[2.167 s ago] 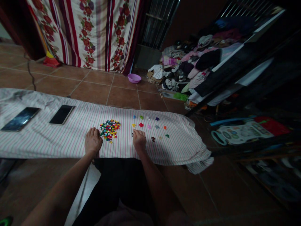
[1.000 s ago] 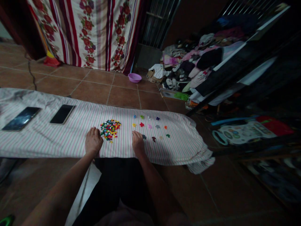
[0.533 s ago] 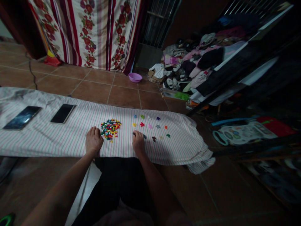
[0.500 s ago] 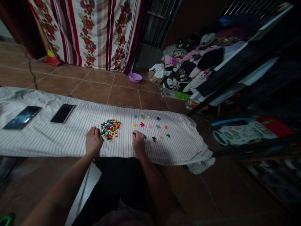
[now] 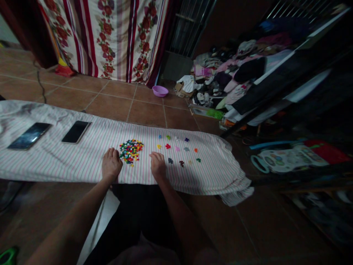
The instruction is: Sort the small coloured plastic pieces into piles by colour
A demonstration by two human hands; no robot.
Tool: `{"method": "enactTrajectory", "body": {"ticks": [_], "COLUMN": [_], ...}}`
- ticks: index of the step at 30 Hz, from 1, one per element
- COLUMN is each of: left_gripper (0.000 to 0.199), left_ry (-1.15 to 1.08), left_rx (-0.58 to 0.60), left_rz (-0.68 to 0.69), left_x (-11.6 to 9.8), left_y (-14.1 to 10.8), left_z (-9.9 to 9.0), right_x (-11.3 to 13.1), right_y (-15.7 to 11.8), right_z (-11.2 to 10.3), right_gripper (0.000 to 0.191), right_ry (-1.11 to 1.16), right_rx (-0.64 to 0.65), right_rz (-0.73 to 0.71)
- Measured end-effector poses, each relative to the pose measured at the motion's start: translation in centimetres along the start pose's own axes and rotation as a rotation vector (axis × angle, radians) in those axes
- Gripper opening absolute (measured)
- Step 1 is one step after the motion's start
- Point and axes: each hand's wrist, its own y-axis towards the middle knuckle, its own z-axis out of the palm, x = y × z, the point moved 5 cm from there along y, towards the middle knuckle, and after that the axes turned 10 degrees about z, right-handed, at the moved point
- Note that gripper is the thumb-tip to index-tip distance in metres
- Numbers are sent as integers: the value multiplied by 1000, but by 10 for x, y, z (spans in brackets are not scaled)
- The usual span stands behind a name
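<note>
Dozens of tiny, multicoloured, seemingly plastic pieces (image 5: 131,151) lie heaped near the middle of a narrow worktop (image 5: 91,162), on its white fabric cloth (image 5: 215,176) striped pink and grey-green. Just beside the heap, the left hand (image 5: 112,162) rests with bent fingers, perhaps as a guard against strays; I can't tell whether anything sits beneath it. Across from it, the right hand (image 5: 158,164) is curled, thumb and forefinger drawn narrow, and whether it pinches a piece I can't make out. Past that hand, small single-colour clusters (image 5: 168,146) sit in loose rows apart from the heap, the gaps probably keeping each colour distinct. Two flat, dark-screened, rectangular phones (image 5: 76,131) lie well to the left, seemingly out of the way. Beyond, a round purple plastic basin (image 5: 160,91) stands on the brown tiled floor (image 5: 107,105).
</note>
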Motion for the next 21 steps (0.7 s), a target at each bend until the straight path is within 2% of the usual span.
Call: {"method": "enactTrajectory", "body": {"ticks": [9,13,21], "left_gripper": [37,37,37], "left_ry": [-2,-1,-21], "left_rx": [8,18,-6], "left_rz": [-23,-22,-18], "left_x": [0,-3,-3], "left_y": [0,0,0], "left_z": [0,-3,-3], "right_x": [36,45,51], "right_y": [-11,-9,-1], "right_z": [31,41,46], "right_gripper": [29,27,31], "right_ry": [6,-3,-15], "right_rx": [200,215,214], "right_rz": [-42,-30,-23]}}
